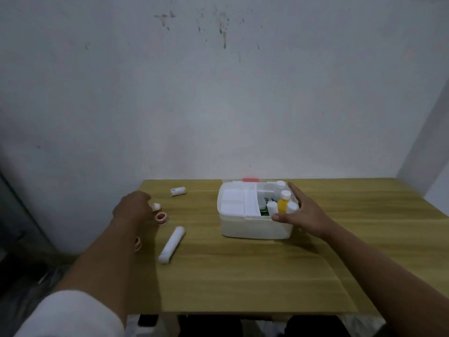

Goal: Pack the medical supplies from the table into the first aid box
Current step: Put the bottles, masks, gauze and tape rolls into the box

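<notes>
The white first aid box (255, 227) stands open on the wooden table (267, 276), holding white packets, white bottles and a yellow bottle (283, 203). My right hand (303, 215) rests on the box's right front rim, fingers spread along it. My left hand (132, 206) hovers at the table's left edge, fingers curled over a small white roll (156, 206). Next to it lie a pink tape ring (161, 218), another pink ring (138, 243) partly hidden by my forearm, a long white tube (172, 244) and a small white vial (178, 191).
A stained white wall rises right behind the table. The table's left edge runs just under my left forearm, with dark floor and clutter beyond it. A red patch (250, 180) shows behind the box.
</notes>
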A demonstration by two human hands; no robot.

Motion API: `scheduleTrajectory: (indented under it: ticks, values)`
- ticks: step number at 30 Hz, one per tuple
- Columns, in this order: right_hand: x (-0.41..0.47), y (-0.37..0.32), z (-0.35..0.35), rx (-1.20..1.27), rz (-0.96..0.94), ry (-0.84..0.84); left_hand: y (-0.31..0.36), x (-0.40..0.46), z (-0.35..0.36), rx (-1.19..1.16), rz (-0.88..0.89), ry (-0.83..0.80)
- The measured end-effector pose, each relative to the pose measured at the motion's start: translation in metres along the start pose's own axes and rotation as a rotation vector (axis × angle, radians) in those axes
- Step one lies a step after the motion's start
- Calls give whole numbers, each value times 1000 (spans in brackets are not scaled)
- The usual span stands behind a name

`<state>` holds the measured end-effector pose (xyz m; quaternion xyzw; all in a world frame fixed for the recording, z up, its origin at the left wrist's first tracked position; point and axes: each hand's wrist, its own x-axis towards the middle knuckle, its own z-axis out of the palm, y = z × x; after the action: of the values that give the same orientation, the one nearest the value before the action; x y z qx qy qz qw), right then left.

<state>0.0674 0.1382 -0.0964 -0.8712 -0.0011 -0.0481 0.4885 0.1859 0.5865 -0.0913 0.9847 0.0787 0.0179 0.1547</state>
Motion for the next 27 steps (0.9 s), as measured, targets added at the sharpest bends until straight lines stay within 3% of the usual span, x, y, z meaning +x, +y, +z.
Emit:
scheduleTrajectory:
  ticks: [13, 17, 20, 27]
  values:
    - [2, 2, 1, 19, 7, 11, 48, 53, 26, 17, 259, 15]
    - [3, 5, 0, 19, 22, -9, 58, 62, 36, -108, 336, 43]
    - [4, 6, -1, 20, 29, -10, 57, 67, 41, -157, 348, -57]
    - [1, 4, -3, 11, 35, -13, 56, 73, 48, -110, 351, -38]
